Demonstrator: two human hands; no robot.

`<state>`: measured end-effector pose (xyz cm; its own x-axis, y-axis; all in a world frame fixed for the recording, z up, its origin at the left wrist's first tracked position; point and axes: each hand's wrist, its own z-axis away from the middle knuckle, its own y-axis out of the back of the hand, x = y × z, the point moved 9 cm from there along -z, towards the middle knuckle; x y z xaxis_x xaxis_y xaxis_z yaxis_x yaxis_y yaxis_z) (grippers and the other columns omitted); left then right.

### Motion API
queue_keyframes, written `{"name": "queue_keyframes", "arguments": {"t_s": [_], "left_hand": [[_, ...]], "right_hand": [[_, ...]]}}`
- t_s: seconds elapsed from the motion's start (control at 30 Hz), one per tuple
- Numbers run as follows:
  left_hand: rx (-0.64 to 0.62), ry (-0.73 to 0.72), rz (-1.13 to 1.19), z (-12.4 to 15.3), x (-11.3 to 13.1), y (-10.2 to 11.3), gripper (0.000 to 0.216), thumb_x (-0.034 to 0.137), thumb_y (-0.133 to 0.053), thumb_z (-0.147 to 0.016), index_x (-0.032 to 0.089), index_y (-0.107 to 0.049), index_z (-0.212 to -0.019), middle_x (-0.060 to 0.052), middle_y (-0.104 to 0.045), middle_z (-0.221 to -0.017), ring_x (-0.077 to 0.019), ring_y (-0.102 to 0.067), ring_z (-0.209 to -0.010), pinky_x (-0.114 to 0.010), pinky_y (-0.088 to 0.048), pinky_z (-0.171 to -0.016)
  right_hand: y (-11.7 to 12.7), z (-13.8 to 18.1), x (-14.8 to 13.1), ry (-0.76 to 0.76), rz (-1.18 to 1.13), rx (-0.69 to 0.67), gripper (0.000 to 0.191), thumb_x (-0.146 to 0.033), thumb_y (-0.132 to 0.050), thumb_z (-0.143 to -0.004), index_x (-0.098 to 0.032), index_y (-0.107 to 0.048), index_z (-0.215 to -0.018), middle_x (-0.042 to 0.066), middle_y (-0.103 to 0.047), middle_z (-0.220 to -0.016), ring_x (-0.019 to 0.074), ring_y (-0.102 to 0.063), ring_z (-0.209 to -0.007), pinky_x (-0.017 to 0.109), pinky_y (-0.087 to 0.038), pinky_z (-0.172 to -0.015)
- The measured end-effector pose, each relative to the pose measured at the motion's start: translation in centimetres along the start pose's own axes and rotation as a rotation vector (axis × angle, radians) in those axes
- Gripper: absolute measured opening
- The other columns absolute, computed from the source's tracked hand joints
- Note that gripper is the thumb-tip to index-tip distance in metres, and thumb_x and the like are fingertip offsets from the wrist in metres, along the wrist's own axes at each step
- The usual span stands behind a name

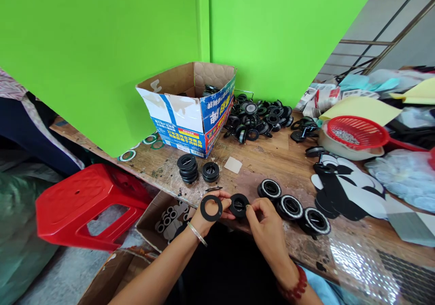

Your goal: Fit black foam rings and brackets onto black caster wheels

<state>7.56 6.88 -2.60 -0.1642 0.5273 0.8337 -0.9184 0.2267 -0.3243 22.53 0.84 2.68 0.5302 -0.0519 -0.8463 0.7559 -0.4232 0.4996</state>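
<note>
At the table's front edge my left hand (226, 204) grips a black round disc part (239, 205) with a slotted middle. A flat black ring (211, 208) lies over the thumb side of that hand and wrist. My right hand (267, 223) pinches the right rim of the same disc, its fingers closed. Right of it stand several black round parts (291, 206) with whitish rings around their tops. Beyond my left hand are a taller stack of black discs (187, 168) and a shorter stack (210, 171). A thin black ring piece (214, 189) lies just past my fingers.
A cardboard box (180, 133) stands at the back, beside a heap of black round parts (254, 114). To the right are a red basket (356, 132) and panda-shaped cutouts (350, 185). A red stool (91, 200) and an open carton (159, 223) are at the left.
</note>
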Motion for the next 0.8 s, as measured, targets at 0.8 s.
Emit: {"name": "queue_keyframes", "arguments": {"t_s": [0.8], "left_hand": [[-0.019, 0.004, 0.107, 0.0, 0.0, 0.2, 0.048, 0.058, -0.076, -0.075, 0.012, -0.066, -0.080, -0.001, -0.061, -0.066, -0.0129, -0.065, -0.055, -0.030, -0.062, -0.058]], "right_hand": [[-4.1, -4.7, 0.1, -0.076, 0.187, -0.384, 0.030, -0.043, -0.077, -0.069, -0.022, -0.056, -0.076, -0.002, -0.060, -0.065, 0.0139, -0.049, -0.057, 0.026, -0.030, -0.054]]}}
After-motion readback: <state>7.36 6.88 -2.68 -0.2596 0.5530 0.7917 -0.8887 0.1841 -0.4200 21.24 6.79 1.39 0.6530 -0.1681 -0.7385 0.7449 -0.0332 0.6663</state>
